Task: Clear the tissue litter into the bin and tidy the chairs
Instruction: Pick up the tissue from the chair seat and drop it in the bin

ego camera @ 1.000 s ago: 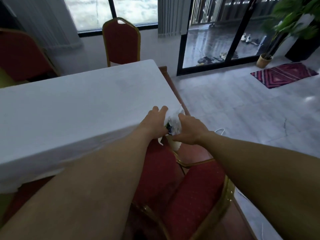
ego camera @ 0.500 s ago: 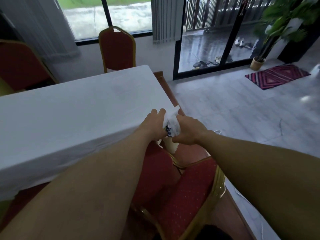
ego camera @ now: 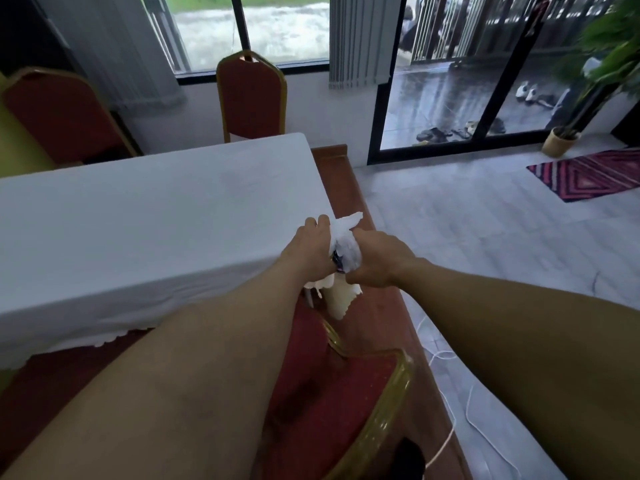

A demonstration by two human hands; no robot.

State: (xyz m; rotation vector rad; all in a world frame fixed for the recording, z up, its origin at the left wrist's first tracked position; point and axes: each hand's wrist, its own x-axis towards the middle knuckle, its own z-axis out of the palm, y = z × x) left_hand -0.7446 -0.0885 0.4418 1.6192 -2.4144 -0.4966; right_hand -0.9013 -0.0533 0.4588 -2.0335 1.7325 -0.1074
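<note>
Both bare hands meet just past the near right corner of the long table draped in a white cloth (ego camera: 145,216), and between them sits the crumpled wad of white tissue (ego camera: 344,242), with something small and dark tucked at its lower edge that is too blurred to identify. The left hand (ego camera: 308,252) presses in from the table side with its fingers curled round the wad; the right hand (ego camera: 375,259) closes on it from the floor side, so each hand is clenched on the tissue and neither is spread. The wad runs roughly upright: one torn point sticks up above the knuckles and a ragged tail hangs below them, close to the cloth's hanging corner. It is held in the air above the red-cushioned, gold-framed chair (ego camera: 349,403) that stands angled out from the table directly beneath the arms. No bin appears anywhere in view, so the way from the grip to the bin cannot be told; the open pale tiled floor (ego camera: 467,220) lies on the right hand's side. That hand therefore looks better placed to carry the wad off alone, freeing the left for the chair below. A second red chair (ego camera: 251,95) stands at the table's far end.
</note>
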